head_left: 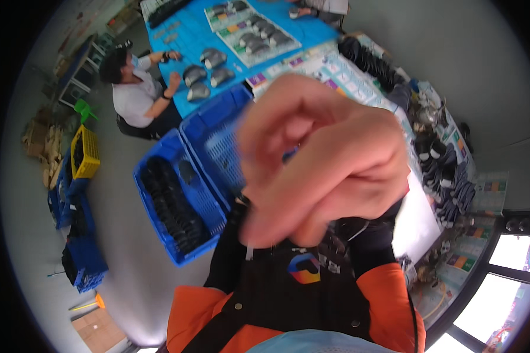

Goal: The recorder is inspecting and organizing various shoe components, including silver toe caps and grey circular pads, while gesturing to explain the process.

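Close in front of the camera, my two hands come together at chest height and overlap, large and partly blurred. My right hand (365, 156) is on the right with its fingers curled; whether anything is inside them cannot be seen. My left hand (272, 220) lies against it at the lower left, its fingers smeared and partly covered. Both forearms, in black sleeves below orange upper sleeves, reach up from the lower edge. Behind the hands, partly hidden, stands an empty-looking blue crate (195, 130). Beside it, another blue crate (149, 203) holds a row of black pieces.
At the far left of a blue-covered table (185, 32) sits a person (138, 94) in a white shirt. Several dark rounded pieces (213, 57) lie there. Dark pieces (444, 185) pile up at right. A yellow crate (86, 154) and blue bins (88, 259) stand at left.
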`<state>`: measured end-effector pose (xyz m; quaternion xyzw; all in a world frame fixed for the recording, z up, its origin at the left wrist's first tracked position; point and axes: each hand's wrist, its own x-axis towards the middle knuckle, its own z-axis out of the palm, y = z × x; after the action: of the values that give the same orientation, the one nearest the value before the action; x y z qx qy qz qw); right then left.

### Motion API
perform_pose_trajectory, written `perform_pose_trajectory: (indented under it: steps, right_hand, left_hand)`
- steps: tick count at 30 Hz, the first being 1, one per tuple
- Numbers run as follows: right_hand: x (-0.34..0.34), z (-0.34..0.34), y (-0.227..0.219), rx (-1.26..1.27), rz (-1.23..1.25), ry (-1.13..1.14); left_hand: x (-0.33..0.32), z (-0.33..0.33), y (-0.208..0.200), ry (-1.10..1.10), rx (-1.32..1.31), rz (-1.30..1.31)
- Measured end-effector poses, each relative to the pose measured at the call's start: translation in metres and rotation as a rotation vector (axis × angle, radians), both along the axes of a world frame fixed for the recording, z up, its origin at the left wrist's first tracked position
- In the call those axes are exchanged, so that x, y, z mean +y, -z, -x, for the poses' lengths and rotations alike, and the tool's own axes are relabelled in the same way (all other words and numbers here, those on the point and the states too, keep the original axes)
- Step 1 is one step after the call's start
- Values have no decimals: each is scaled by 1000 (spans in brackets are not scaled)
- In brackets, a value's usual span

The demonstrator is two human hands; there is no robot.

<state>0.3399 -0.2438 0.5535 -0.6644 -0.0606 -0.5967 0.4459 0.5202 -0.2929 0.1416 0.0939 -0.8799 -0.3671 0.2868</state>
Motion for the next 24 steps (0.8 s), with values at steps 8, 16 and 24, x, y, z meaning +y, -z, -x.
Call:
perform_pose_trajectory:
  steps: [8, 16, 24]
  right_hand:
    - [-20, 18, 130, 1135, -178, 842]
    - [41, 32, 244, 995, -513, 832]
    - [46, 29, 254, 819, -710, 888]
  left_hand:
    - [14, -7, -41, -310, 54, -1209]
    - [54, 9, -68, -191, 118, -1471]
    - [40, 30, -74, -183, 245, -1396]
